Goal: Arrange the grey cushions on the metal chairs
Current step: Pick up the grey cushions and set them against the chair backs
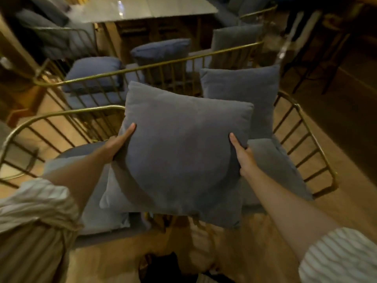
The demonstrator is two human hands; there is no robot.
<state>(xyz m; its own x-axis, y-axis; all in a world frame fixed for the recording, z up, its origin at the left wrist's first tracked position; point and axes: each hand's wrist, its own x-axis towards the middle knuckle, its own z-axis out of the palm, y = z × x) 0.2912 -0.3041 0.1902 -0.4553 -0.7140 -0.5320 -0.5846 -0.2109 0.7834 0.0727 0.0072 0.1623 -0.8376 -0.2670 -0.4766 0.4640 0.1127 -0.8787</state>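
Observation:
I hold a large square grey cushion (pixel 181 152) flat in front of me, above the seat of a gold metal chair (pixel 306 144). My left hand (pixel 120 141) grips its left edge, thumb on top. Its right edge is gripped by my right hand (pixel 240 154). A second grey cushion (pixel 244 92) stands upright against the chair's back on the right. Another grey cushion (pixel 279 162) lies tilted on the seat's right side, under my right hand. A lighter grey cushion (pixel 98 203) lies on the seat at the left, partly hidden by the held one.
Beyond the chair's back rail (pixel 142 67) stands another metal chair with three blue-grey cushions (pixel 93 72). A grey tabletop (pixel 142 9) is farther back, with more cushioned chairs (pixel 47 31) around it. The floor (pixel 336 111) is wooden; dark chair legs stand at the far right.

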